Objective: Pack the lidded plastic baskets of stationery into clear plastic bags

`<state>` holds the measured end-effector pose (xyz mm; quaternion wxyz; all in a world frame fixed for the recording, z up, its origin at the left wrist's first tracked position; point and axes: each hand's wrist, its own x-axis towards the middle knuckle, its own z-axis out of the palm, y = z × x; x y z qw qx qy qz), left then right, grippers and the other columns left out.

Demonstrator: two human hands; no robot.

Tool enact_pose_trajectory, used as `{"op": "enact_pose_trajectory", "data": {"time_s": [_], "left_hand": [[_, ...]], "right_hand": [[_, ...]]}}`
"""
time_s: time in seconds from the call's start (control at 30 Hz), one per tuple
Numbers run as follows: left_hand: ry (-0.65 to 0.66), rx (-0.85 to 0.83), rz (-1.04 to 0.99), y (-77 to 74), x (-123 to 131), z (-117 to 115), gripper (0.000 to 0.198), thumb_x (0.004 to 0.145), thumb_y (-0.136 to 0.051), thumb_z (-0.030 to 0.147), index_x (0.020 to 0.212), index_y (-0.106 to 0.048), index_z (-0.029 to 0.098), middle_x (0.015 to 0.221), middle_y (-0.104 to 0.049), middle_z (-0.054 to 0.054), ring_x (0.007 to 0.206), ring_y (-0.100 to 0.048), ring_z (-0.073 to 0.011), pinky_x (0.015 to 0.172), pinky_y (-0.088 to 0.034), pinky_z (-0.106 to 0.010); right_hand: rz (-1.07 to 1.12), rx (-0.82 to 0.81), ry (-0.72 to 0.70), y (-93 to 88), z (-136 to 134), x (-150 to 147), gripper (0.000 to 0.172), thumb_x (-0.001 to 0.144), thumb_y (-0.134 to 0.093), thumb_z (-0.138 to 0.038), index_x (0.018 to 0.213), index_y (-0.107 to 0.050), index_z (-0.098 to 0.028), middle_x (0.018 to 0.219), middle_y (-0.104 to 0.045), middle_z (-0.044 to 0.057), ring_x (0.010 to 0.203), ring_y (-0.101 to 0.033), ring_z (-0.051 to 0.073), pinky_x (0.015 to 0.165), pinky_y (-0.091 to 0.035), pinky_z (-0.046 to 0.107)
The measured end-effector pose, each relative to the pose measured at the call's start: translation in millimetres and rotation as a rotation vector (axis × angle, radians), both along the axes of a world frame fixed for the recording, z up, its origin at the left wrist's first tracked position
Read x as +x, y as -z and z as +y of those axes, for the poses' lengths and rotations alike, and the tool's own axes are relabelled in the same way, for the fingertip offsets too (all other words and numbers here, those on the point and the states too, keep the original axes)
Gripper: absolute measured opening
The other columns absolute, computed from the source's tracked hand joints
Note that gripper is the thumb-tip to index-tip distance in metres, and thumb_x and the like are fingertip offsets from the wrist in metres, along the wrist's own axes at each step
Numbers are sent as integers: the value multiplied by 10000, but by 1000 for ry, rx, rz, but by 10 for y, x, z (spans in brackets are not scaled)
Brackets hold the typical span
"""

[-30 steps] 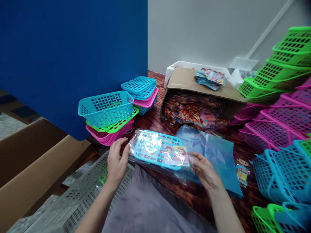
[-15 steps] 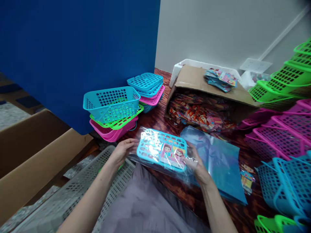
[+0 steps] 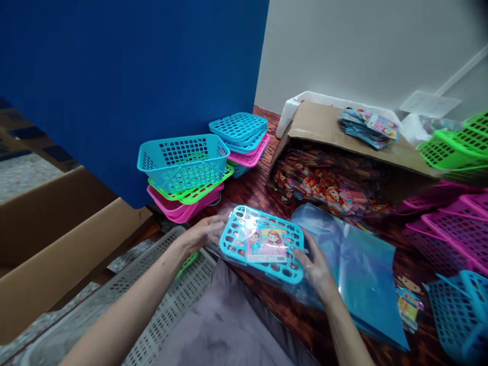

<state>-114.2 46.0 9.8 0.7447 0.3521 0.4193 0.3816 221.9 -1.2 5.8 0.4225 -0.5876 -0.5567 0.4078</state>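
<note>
Between my two hands is a light blue plastic basket [image 3: 236,239] inside a clear plastic bag [image 3: 217,249]. Its holed lid side faces up, and a sticker pack [image 3: 266,246] with two cartoon figures lies on it under the film. My left hand [image 3: 202,235] grips the bag at the left end, fingers partly behind the film. At the right end my right hand [image 3: 314,262] is closed round the basket and bag, thumb on top. A stack of flat blue-tinted clear bags [image 3: 366,274] lies just right of my right hand.
Blue, green and pink baskets and lids [image 3: 183,162] are stacked at left. An opened carton [image 3: 320,122] holds many sticker packs. More baskets [image 3: 453,234] stand at right. A grey crate [image 3: 152,259] and a brown carton [image 3: 76,239] sit below left; a blue panel [image 3: 125,66] rises behind.
The sticker pack has shifted left, toward the middle of the basket's top. Both hands still hold the bagged basket. The whole view has turned slightly, so the surroundings sit further right.
</note>
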Motion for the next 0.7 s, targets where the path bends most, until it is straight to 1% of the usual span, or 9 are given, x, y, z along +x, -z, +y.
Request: {"op": "enact_pose_trajectory", "data": {"time_s": [0.1,0.17,0.2,0.27,0.37,0.47,0.53,0.63,0.7], "left_hand": [[79,46,59,-94,-55,19,545,662,-849,400,1096,-649,138,967,-710,-92,766,-672,-178,684,-526,-265],[112,58,94,-147,-55,37,524,645,-859,354,1078,-648,149,1002,-700,-86,804,-672,-183,699,-526,-263],[127,61,105,-166,-44,48,529,640,-861,341,1083,-643,154,1023,-696,-85,823,-673,-186,707,-527,-265],[136,65,131,-191,-10,72,542,651,-853,359,1103,-631,159,1037,-693,-84,821,-674,-183,695,-526,-260],[141,60,171,-208,37,97,557,700,-816,434,1147,-622,162,1067,-698,-95,809,-684,-185,671,-532,-261],[178,61,166,-217,48,99,627,725,-793,478,1248,-606,187,1157,-697,-115,938,-699,-242,754,-551,-304],[196,57,161,-208,33,87,665,735,-783,495,1302,-591,207,1149,-711,-113,1016,-690,-272,820,-547,-329],[218,25,159,-168,-6,62,686,720,-790,514,1308,-605,213,1085,-738,-106,1023,-693,-291,854,-545,-355],[240,23,162,-138,-30,51,680,724,-790,508,1312,-606,220,1093,-737,-102,1026,-694,-292,854,-547,-354]], "right_hand": [[-294,241,-89,31,-222,185,484,951,-500,-426,1429,-472,-355,1461,-473,47,1332,-437,290,1109,-348,532],[-454,345,-186,0,-328,247,416,970,-460,-403,1380,-531,-392,1537,-377,10,1416,-315,312,1155,-241,594],[-489,354,-234,-21,-362,251,400,976,-444,-405,1362,-550,-399,1577,-309,-9,1447,-252,327,1163,-204,619],[-476,321,-291,-58,-397,216,396,989,-404,-421,1349,-566,-394,1628,-184,-38,1488,-143,347,1165,-185,644],[-445,292,-339,-69,-403,130,417,999,-358,-454,1351,-569,-381,1651,-79,-44,1498,-93,369,1157,-203,654],[-546,393,-362,-31,-391,82,446,993,-327,-514,1356,-560,-400,1654,-68,-33,1486,-111,405,1137,-173,697],[-601,461,-337,12,-380,68,483,988,-292,-550,1395,-512,-411,1651,-97,-12,1482,-107,420,1113,-167,726],[-639,497,-304,73,-352,50,520,988,-266,-560,1462,-413,-406,1637,-158,32,1478,-100,432,1070,-198,745],[-658,545,-309,86,-325,38,522,990,-262,-544,1475,-391,-401,1614,-224,50,1471,-110,443,1048,-212,750]]}}
